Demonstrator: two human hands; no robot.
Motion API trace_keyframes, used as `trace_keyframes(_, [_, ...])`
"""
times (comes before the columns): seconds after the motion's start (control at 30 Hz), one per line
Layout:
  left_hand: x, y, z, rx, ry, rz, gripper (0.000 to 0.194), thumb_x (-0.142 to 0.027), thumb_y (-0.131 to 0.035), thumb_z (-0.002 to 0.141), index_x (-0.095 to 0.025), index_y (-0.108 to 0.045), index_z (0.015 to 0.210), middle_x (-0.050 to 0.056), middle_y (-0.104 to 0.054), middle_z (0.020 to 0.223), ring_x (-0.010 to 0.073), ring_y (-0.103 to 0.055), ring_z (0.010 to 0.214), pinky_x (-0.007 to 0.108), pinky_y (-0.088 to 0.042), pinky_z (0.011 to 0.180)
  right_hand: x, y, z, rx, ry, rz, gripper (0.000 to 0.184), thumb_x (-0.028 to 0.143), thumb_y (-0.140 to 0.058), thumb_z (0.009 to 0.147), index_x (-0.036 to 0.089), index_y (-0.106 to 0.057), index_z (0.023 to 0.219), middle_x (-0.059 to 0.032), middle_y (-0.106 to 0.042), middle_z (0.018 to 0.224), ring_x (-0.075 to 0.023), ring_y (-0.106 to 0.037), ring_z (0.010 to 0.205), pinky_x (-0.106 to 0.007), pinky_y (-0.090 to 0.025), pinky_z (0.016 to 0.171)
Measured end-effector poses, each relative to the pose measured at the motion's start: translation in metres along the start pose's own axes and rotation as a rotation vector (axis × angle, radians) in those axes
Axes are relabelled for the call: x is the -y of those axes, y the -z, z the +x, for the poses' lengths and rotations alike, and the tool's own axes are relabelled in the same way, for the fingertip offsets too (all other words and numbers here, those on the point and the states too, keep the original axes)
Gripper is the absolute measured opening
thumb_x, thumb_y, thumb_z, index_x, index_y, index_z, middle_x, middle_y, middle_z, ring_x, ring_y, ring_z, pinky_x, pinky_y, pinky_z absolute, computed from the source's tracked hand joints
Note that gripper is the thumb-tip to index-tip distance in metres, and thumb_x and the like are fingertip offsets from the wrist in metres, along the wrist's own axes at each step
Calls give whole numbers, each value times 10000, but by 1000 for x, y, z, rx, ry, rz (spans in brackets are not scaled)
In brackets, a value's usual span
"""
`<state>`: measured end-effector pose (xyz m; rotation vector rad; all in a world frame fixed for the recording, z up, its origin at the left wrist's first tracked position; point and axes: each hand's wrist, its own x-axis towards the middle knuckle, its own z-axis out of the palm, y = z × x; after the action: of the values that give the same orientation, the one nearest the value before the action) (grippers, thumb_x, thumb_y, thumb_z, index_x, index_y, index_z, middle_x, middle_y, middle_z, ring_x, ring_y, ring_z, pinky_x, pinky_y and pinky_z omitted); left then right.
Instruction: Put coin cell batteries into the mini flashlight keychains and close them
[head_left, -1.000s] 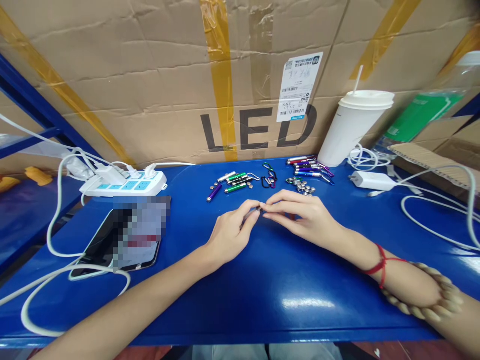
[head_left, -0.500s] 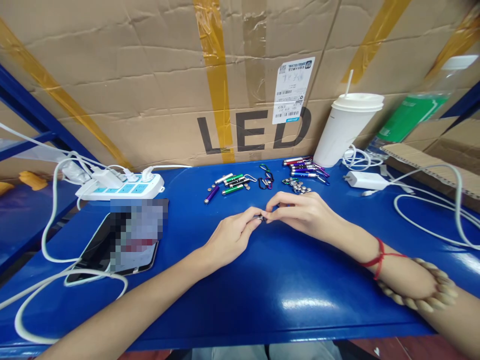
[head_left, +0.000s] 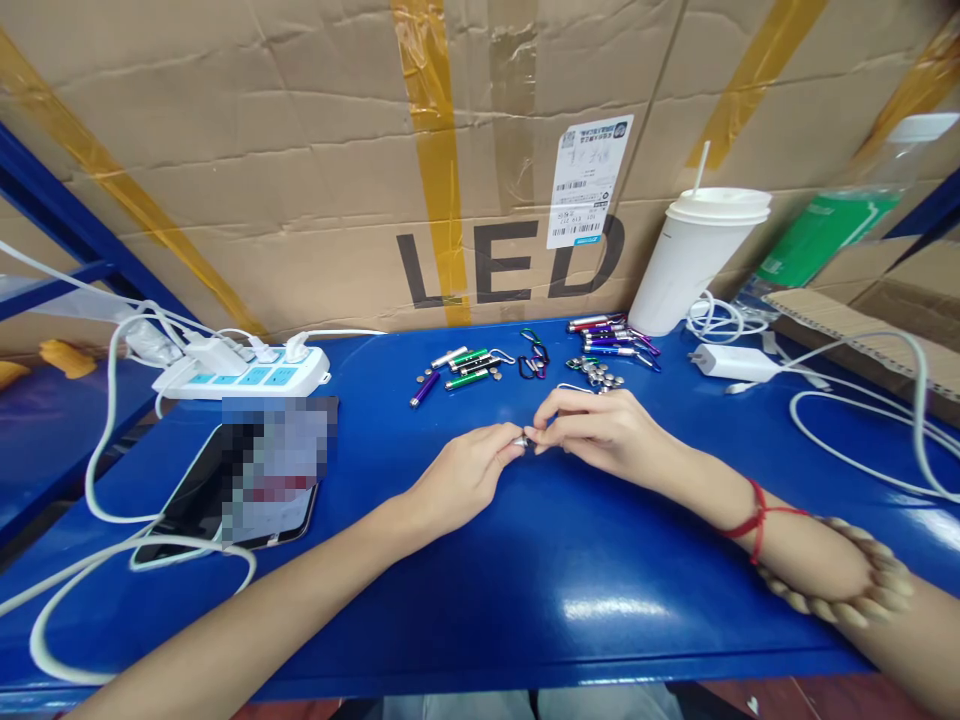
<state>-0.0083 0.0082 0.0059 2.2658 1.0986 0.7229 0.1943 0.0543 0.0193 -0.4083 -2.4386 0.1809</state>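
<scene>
In the middle of the blue table, both hands meet at a small mini flashlight (head_left: 522, 440); only its silver end and a dark bit show. My left hand (head_left: 469, 468) is closed round its body, which the fingers hide. Thumb and fingers of my right hand (head_left: 592, 428) pinch at the dark end. A thin pale loop (head_left: 574, 387) shows just above the right knuckles; what it joins is hidden. Beyond the left hand lie several mini flashlights (head_left: 469, 380) and button cells (head_left: 496, 376). Behind the right hand are small silver parts (head_left: 602, 377) and coloured carabiner clips (head_left: 534, 362).
More mini flashlights with clips (head_left: 611, 337) lie at the back right, by a white cup (head_left: 694, 260). A white charger (head_left: 735, 363) with cable is at right. A phone (head_left: 240, 480) and power strip (head_left: 281, 375) occupy the left. A cardboard box (head_left: 330, 180) stands behind.
Both hands stay together at the mini flashlight. More of its silver end shows between the fingers, and the right fingers have shifted slightly. A pale loop now shows above the right hand.
</scene>
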Motion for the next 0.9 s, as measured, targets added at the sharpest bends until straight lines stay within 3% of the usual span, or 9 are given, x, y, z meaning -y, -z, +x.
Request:
trace_keyframes(0.4, [4,-2,-4,-21,-92,205,267,-222,-333,938,-158,-593,950,52,-645,899,178,-593,840,291,-468,765,2,-5,2,86,-161,163,168,239,-580,841,164,-652,708,-13,-629,763,-87,-570,637,-188,-401,578])
trace_keyframes(0.73, [2,-5,-4,-234,-186,222,282,-269,-375,940,-128,-615,983,50,-629,756,150,-557,683,254,-459,656,13,-12,6,-56,-343,307,246,281,-576,828,141,-559,626,-18,-566,662,-94,-509,571,-211,-387,524])
trace_keyframes(0.9, [1,-4,-5,-277,-149,219,240,-244,-416,927,-135,-624,980,45,-641,795,144,-554,690,246,-446,665,15,-11,8,-74,-390,309,255,320,-591,818,137,-582,640,-25,-579,678,-89,-509,564,-202,-384,510])
